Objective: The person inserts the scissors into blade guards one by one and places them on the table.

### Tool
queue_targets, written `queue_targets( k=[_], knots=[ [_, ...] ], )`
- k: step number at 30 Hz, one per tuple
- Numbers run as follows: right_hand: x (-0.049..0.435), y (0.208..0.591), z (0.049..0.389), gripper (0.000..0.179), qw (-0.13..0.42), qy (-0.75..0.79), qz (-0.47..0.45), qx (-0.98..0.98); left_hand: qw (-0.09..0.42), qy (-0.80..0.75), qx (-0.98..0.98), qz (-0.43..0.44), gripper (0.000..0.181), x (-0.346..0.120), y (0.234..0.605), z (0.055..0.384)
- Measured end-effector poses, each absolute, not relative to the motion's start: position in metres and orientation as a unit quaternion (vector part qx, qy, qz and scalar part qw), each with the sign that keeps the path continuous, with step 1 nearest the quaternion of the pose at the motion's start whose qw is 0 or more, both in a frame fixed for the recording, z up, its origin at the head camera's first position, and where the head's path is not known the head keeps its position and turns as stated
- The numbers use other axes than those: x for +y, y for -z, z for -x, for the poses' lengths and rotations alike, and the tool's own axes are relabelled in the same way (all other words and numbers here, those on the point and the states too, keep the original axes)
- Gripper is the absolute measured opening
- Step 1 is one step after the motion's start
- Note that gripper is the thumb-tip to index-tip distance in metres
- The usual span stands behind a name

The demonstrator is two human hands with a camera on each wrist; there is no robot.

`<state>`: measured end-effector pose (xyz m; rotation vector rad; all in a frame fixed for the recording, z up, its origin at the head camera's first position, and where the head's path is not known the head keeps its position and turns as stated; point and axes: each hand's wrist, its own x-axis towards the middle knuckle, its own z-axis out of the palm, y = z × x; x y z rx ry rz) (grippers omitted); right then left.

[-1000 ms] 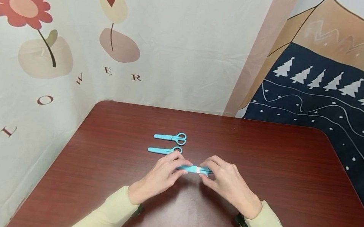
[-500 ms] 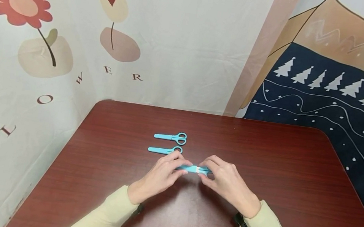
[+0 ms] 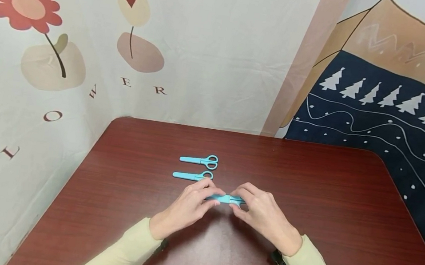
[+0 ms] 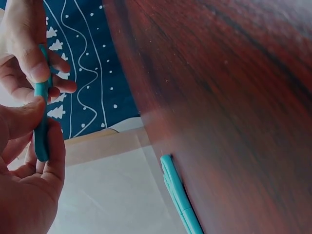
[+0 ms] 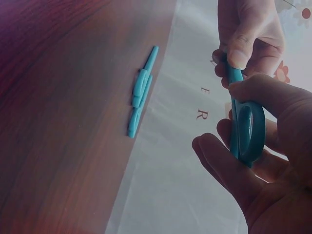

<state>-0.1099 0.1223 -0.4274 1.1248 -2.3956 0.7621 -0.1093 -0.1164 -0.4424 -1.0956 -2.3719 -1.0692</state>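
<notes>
Between both hands, over the middle of the table, is a pair of light-blue scissors (image 3: 234, 200) with its blades inside a matching blue sheath (image 3: 224, 199). My left hand (image 3: 189, 201) pinches the sheath between thumb and fingers. At the other end, my right hand (image 3: 267, 209) holds the scissors by the handles; a finger loop (image 5: 258, 131) shows in the right wrist view. Sheath and handles meet closely, the blades hidden. Just beyond the left hand lies a second sheathed pair of scissors (image 3: 187, 176), its handle partly covered by that hand.
A third sheathed pair of scissors (image 3: 192, 160) lies behind the second, handles to the right. Everything rests on a dark red-brown wooden table (image 3: 330, 184). Printed cloths hang behind it: a pale flower curtain (image 3: 221, 62) and a navy one with white trees (image 3: 380, 114).
My right hand has shifted slightly left, bringing the handles up against the sheath. The pale strip that showed between them is now covered. The left hand stays nearly still.
</notes>
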Motion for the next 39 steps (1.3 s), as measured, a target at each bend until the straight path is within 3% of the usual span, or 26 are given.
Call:
queue_targets(
  k=[20, 26, 34, 39],
  knots=[
    [0.114, 0.43, 0.111, 0.025, 0.176, -0.275, -0.394, -0.859, 0.181, 0.366, -0.828, 0.384, 0.022, -0.121, 0.445, 0.107],
    [0.116, 0.434, 0.111, 0.026, 0.152, -0.282, -0.405, -0.856, 0.165, 0.317, -0.848, 0.391, 0.022, -0.124, 0.44, 0.107],
    [0.112, 0.44, 0.111, 0.026, 0.153, -0.254, -0.407, -0.864, 0.182, 0.277, -0.853, 0.402, 0.021, -0.132, 0.441, 0.109],
    [0.112, 0.439, 0.11, 0.037, 0.132, -0.24, -0.398, -0.876, 0.184, 0.271, -0.853, 0.406, 0.02, -0.139, 0.442, 0.109]
  ],
)
